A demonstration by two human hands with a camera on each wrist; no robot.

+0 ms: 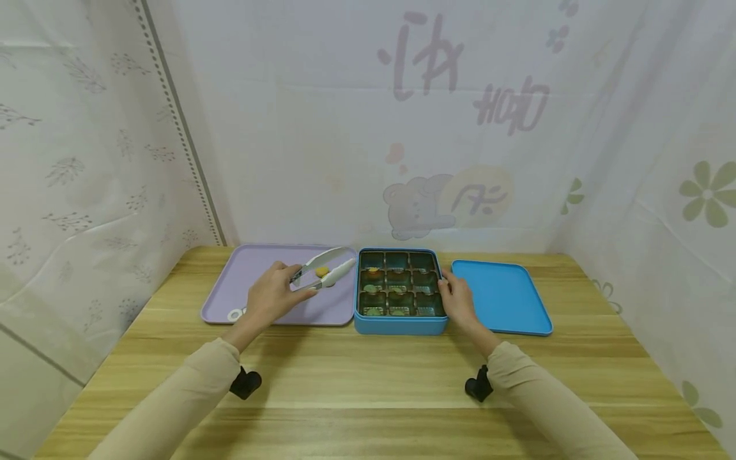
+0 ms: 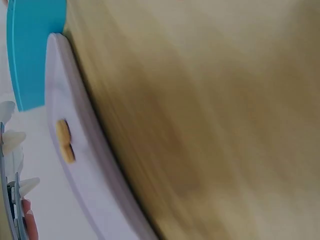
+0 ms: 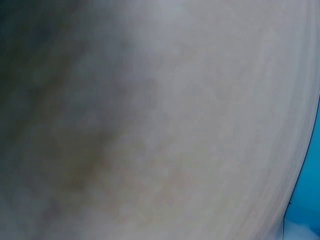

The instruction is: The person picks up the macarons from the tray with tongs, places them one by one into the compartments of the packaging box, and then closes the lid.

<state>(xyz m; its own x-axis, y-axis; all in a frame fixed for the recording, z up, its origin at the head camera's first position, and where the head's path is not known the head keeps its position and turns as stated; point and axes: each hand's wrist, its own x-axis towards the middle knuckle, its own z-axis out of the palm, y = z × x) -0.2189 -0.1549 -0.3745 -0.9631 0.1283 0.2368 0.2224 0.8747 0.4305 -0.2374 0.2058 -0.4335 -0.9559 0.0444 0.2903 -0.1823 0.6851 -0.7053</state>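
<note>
In the head view my left hand [image 1: 271,295] holds a pair of tongs [image 1: 336,271] with white tips, the arms spread apart over the lilac tray [image 1: 244,271]. A small yellow piece [image 1: 322,271] shows between the arms. The left wrist view has two yellow-brown pieces [image 2: 63,132] lying on the tray, apart from the tongs' tips. My right hand [image 1: 459,300] grips the right wall of a blue box [image 1: 400,326]. Inside is a brown divided insert [image 1: 398,297]; green pieces [image 1: 374,312] lie in several left and middle compartments, and an orange piece [image 1: 374,269] at back left.
A flat blue lid [image 1: 506,297] lies to the right of the box on the wooden table [image 1: 368,383]. A patterned curtain [image 1: 322,160] hangs behind the table. The right wrist view is mostly blocked by a blurred pale surface, with blue at its right edge.
</note>
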